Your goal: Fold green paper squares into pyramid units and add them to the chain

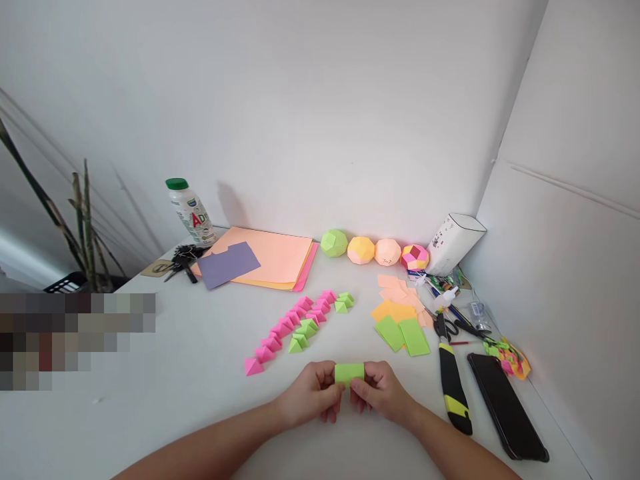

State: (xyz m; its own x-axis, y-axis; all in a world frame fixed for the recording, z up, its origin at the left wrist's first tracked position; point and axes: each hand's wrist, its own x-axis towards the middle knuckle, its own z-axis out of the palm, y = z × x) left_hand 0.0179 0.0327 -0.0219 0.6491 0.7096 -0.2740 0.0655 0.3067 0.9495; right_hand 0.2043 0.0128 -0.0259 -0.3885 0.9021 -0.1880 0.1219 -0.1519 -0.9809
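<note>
Only lettering I can really make out is on the white bottle [193, 217] with the green cap at the back left: a big red A, then a green D, and the rest is too small to read. The peach paper ball [387, 252] has a little dark scribble I can't decipher, and the white box [456, 245] just shows dark specks. Both hands are pinching a green paper slip [349, 371] over the near middle of the bench [175, 407]: left hand [311, 393] at its left end, right hand [384, 393] at its right, thumbs on the near edge, fingers curled, forearms angling in from the bottom. Folded pink pieces [284, 325] sit just beyond; the black phone [507, 407] lies off right.
</note>
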